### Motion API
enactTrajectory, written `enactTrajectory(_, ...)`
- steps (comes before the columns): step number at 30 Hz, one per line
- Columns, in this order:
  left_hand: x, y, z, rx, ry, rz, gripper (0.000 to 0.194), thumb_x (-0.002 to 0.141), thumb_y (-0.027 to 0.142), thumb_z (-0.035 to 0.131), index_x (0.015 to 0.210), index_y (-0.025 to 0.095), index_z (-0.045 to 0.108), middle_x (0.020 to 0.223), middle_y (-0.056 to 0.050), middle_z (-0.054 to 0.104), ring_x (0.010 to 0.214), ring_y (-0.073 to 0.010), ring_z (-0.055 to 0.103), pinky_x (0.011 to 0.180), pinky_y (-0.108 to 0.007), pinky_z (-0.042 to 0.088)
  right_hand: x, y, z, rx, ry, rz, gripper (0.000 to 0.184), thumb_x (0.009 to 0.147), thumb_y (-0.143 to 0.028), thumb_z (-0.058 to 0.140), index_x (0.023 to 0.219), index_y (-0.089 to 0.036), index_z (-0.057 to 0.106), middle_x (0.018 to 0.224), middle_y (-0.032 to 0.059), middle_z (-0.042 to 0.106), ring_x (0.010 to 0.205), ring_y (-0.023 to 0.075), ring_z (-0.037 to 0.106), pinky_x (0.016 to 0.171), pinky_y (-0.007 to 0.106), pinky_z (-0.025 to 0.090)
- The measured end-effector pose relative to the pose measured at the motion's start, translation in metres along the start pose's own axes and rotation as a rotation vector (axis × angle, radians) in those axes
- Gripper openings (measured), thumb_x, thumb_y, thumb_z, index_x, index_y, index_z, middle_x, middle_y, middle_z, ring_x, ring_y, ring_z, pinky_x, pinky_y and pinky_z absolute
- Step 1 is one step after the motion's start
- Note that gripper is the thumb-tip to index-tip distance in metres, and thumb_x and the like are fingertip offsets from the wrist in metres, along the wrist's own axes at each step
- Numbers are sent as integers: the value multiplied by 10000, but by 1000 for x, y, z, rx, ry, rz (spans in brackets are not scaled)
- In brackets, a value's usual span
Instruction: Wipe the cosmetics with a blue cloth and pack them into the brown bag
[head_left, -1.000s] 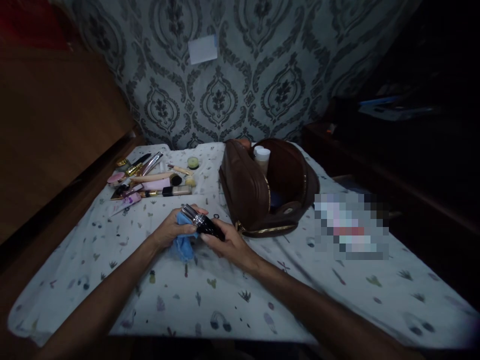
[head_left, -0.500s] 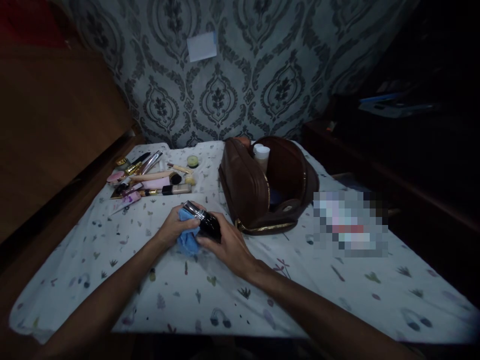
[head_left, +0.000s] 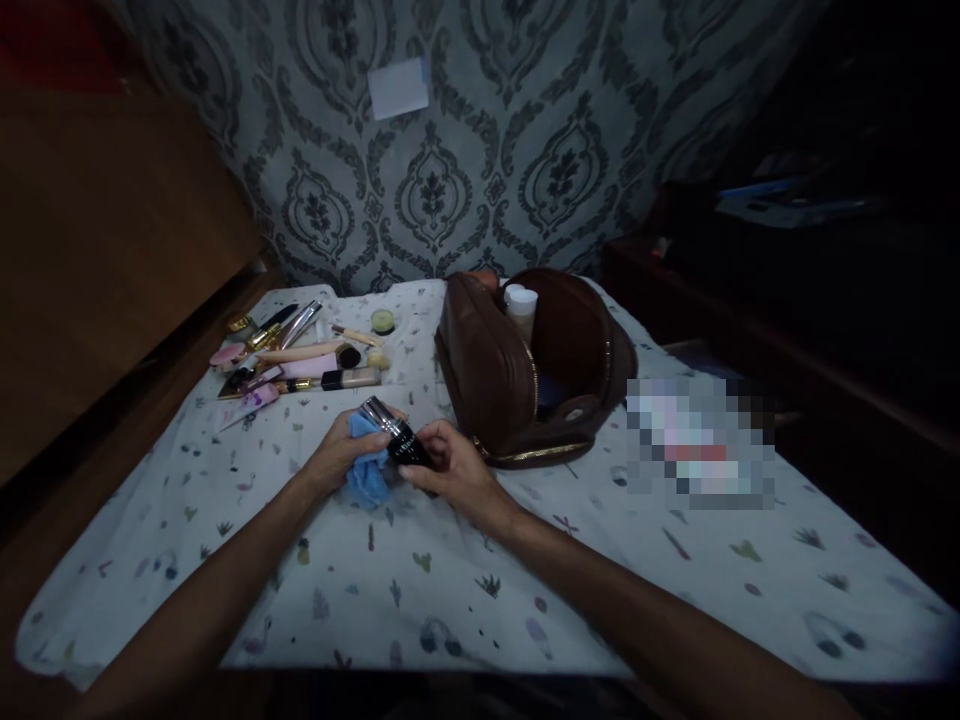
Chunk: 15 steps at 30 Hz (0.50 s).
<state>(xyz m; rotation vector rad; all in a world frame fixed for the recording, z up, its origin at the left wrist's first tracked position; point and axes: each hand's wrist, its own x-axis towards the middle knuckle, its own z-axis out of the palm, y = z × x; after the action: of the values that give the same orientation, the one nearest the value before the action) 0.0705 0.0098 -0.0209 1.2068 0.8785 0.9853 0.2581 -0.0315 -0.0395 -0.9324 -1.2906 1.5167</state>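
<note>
A small black bottle (head_left: 406,444) with a shiny silver top is held tilted between my two hands, just above the patterned cloth. With a crumpled blue cloth (head_left: 367,482) in its grip, my left hand (head_left: 339,452) closes around the silver end; the thumb lies near the seam between silver and black. My right hand (head_left: 463,474) pinches the lower black end with thumb and fingers. Pale lettering shows on the bottle's side, too small to read. Right behind my right hand stands an unzipped brown makeup bag (head_left: 484,370), with white-capped bottles (head_left: 523,308) inside.
Several cosmetics lie in a group at the back left, among them a makeup brush (head_left: 307,352), a foundation tube (head_left: 360,377) and a small green-lidded jar (head_left: 382,321). A blurred-out item (head_left: 701,440) lies on the right. A wooden panel (head_left: 112,190) borders the left side.
My right hand's fingers have shifted on the bottle, loosening into a pinch, and the bottle has turned so its lettering shows. Both hands have moved slightly left.
</note>
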Motion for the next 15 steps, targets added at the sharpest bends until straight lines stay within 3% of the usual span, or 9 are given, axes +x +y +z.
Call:
enactTrajectory(3,0,0,0,-19,-2,12,490,547,413,902,912,133,732,816,-26,711,723,-160,646,685,-238,514,0,0,0,-18,52,-36,492,618,-362,847,949,-215,514,889,-8,641,876,173,632,795,303,485)
enactTrajectory(8,-4,2,1,-124,-86,-85,503,595,397,882,996,159,693,771,-25,711,619,-182,657,564,-281,541,-3,-7,3,214,-70,140,478,703,-525,785,972,-193,573,872,23,664,739,151,628,603,251,449)
enactTrajectory(11,-5,4,1,-156,-129,-127,508,621,398,864,1036,175,675,737,-16,698,553,-188,647,519,-308,546,-4,-8,5,390,-110,220,501,712,-595,756,944,-174,614,814,29,657,727,158,621,573,253,438)
enactTrajectory(15,-3,4,0,-135,-59,-48,493,580,372,892,974,142,704,781,-32,711,659,-181,676,612,-266,554,-3,-7,7,345,-69,163,534,608,-480,864,985,-192,618,875,3,630,752,141,583,565,232,445)
